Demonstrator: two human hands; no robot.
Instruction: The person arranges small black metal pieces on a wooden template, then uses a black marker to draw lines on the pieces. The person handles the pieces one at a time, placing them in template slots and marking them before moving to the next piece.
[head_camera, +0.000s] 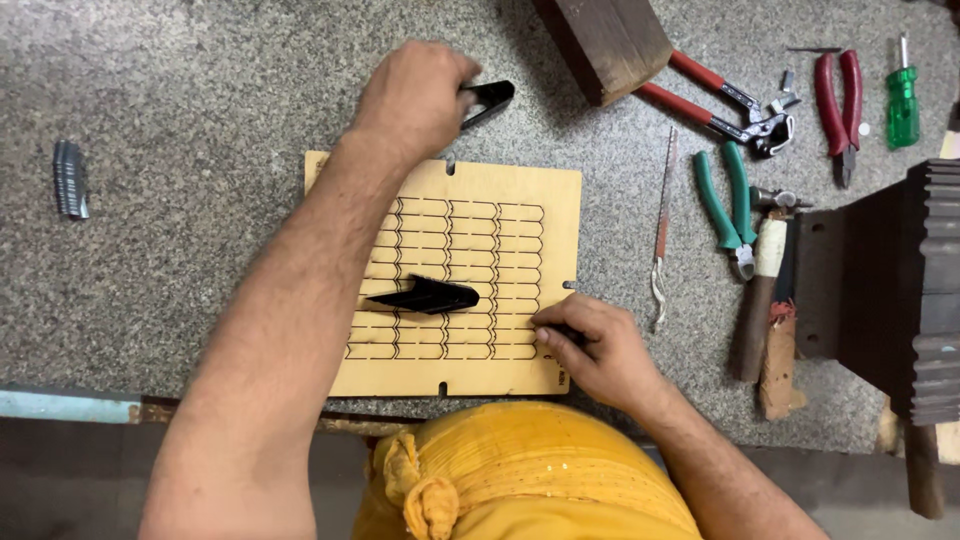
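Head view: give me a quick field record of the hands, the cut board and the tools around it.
surface: speckled stone bench
board: thin wooden board with laser-cut rows of shapes, lying flat
on board: stack of black pieces
left hand: past the board's far edge, closed on a black piece
right hand: fingertips pressed on the board's near right corner
right of board: green-handled pliers, red-handled pliers, green screwdriver, hammer
far left: small grey stack
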